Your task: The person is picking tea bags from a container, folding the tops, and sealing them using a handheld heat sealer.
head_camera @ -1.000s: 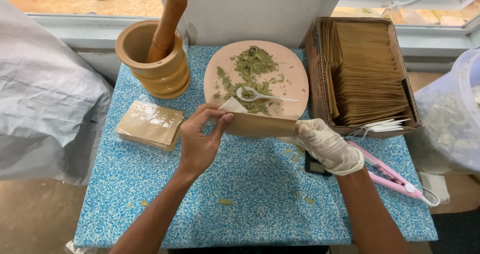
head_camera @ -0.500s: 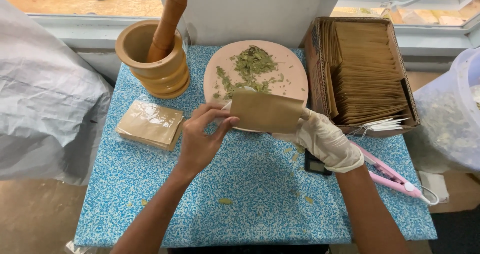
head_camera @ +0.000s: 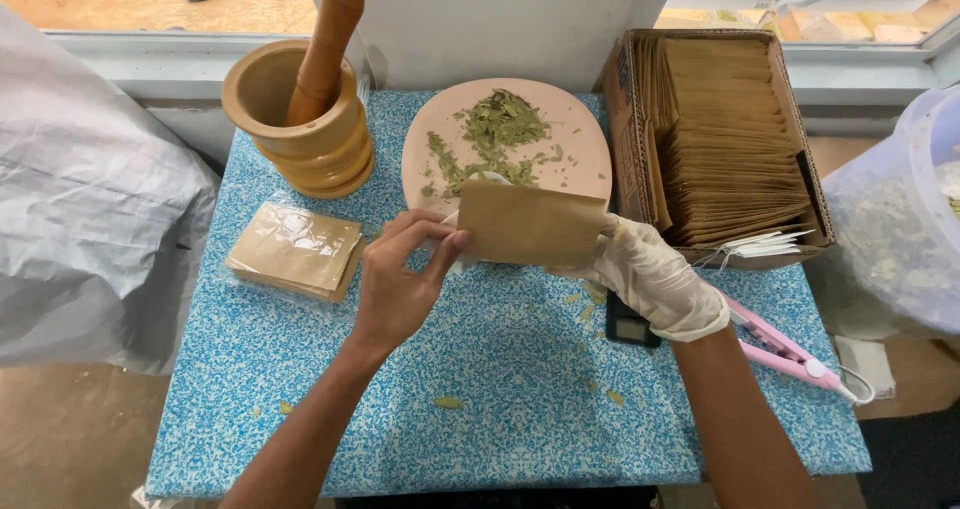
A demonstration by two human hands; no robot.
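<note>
Head view: at frame centre the bare left hand (head_camera: 400,284) and gloved right hand (head_camera: 655,279) pinch a brown paper pouch (head_camera: 530,224) by its ends, below the pink plate (head_camera: 590,149); best held level and taut.

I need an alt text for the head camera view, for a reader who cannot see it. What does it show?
Two hands hold a small brown paper envelope over a blue speckled table: the bare left hand pinches its left edge, the gloved right hand its right. Behind it lie a pink plate of dried green leaves, a wooden mortar with pestle, and a box of envelopes.
</note>
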